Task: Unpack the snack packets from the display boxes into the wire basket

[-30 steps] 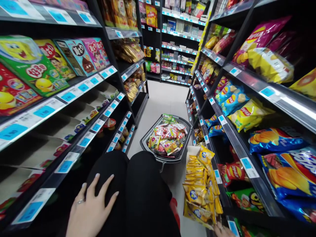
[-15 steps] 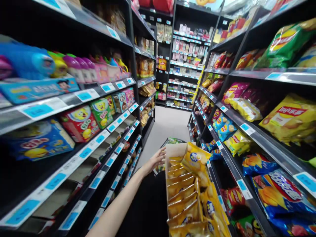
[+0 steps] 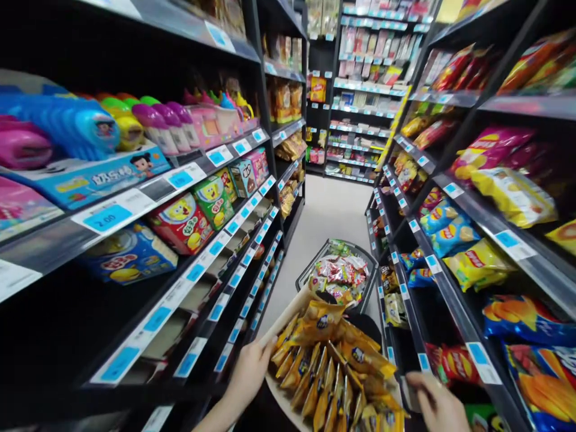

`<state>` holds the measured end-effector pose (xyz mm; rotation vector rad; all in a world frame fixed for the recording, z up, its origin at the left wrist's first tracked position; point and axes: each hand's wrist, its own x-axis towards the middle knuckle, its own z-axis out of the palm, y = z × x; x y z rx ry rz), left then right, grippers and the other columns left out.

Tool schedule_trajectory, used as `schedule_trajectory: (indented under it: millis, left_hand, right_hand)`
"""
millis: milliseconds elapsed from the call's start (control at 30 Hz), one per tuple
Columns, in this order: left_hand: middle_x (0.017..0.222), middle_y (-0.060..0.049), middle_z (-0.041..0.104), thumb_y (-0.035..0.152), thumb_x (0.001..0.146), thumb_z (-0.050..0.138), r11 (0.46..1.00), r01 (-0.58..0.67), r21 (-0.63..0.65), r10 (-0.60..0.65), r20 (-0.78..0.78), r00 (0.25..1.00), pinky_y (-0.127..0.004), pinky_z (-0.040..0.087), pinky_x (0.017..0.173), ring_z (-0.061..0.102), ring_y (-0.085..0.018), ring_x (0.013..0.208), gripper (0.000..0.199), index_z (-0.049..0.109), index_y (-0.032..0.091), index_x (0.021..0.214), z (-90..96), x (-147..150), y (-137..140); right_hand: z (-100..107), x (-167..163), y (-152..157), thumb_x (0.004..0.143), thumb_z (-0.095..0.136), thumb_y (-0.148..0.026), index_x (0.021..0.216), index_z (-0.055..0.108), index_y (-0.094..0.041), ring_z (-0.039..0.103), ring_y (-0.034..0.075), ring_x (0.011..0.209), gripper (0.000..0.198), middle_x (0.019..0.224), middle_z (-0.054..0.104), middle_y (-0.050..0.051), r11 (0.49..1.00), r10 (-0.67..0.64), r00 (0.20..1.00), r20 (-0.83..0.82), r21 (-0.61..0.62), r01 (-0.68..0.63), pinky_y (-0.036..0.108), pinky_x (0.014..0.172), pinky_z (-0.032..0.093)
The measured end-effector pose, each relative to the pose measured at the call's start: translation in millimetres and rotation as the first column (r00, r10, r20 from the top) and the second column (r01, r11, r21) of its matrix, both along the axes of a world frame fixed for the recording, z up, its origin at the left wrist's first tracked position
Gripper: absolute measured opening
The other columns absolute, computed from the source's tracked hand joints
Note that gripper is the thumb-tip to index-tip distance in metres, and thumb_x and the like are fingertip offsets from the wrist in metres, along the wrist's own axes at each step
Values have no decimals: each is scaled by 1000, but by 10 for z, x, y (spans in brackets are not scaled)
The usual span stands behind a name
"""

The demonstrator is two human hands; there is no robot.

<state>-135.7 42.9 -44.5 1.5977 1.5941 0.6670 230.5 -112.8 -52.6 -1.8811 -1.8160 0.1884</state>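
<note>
An open cardboard box (image 3: 291, 309), tilted, is packed with rows of small gold snack packets (image 3: 321, 375). Some packets lie loose over the rows at its far and right sides. My left hand (image 3: 251, 367) grips the left wall, its fingers partly hidden behind the cardboard. At the right side, my right hand (image 3: 437, 401) is curled around the edge, with the fingertips partly out of sight. Beyond the box, on the floor, stands a dark shopping basket (image 3: 369, 264) with several colourful snack bags (image 3: 342, 270) in it.
Shelves on the left hold biscuit boxes (image 3: 182, 223) and toy-like plastic bottles (image 3: 103, 123). Along the right, shelves carry crisp bags (image 3: 477, 264). A grey floor (image 3: 335, 207) runs between them to a back shelf (image 3: 373, 90). Price-label rails (image 3: 216, 247) jut along the left side.
The box has swung lower and tilted toward the left. My left hand has come from reaching beside it to its wall. My right hand has come into view, and more of the basket shows.
</note>
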Motion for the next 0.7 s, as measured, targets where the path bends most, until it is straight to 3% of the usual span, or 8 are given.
schedule_trajectory:
  millis: [100,200,300,400,467,567,600,700]
  left_hand:
    - [96,-9,77,47,86,47,999,26,-44,-26,1,1000,-36,55,88,70,-32,97,45,76,16,99,37,6,-161]
    - [115,-8,73,45,88,48,995,60,-86,-59,10,998,-40,48,101,64,-32,113,44,72,20,114,72,-103,-344]
    - [127,-10,67,49,85,55,990,76,-121,-72,37,997,-47,45,106,59,-33,121,50,65,22,126,173,-284,-428]
    - [145,-12,51,55,85,55,999,-11,30,8,120,993,-46,43,108,51,-32,130,63,53,21,138,432,-376,-331]
    - [144,-14,51,58,85,54,993,-83,83,65,194,979,-46,41,109,51,-32,129,61,56,20,133,652,-300,-213]
    - [133,-12,61,61,81,61,985,37,-171,45,454,890,-46,41,108,55,-31,124,61,59,22,128,926,31,-72]
    - [132,-11,62,61,77,65,938,183,-295,25,584,811,-46,42,107,54,-30,126,66,56,24,131,990,177,-46]
    - [119,-12,69,52,68,78,674,547,-497,174,826,537,-43,46,101,62,-31,116,67,62,20,124,1110,615,-8]
  right_hand:
    - [253,-221,509,93,52,-30,115,62,-22,70,17,95,25,109,72,5,998,-10,999,-49,59,13,26,80,57]
    - [418,-785,1115,87,56,-19,135,48,-17,58,23,117,49,126,63,11,962,270,961,-50,51,-268,39,96,50]
    - [435,-1199,1500,78,63,-8,124,60,-20,58,25,99,47,103,70,7,917,395,918,-41,79,-391,42,86,49]
    - [490,-1220,1533,83,63,-9,86,70,-23,52,18,73,16,75,67,1,863,489,871,-47,173,-475,33,69,44]
    - [631,-1089,1412,89,59,-13,88,69,-23,53,16,74,14,80,69,2,815,551,830,-90,269,-513,30,66,43]
    - [926,-887,1165,94,56,-20,112,66,-28,61,17,86,22,90,73,3,771,589,776,-226,443,-457,32,73,49]
    - [1006,-844,1087,95,56,-24,118,65,-30,64,18,87,25,88,74,2,766,579,776,-252,495,-410,34,75,50]
    - [1080,-766,895,97,52,-35,124,62,-40,69,19,81,29,78,75,-2,780,489,830,-268,560,-279,39,76,50]
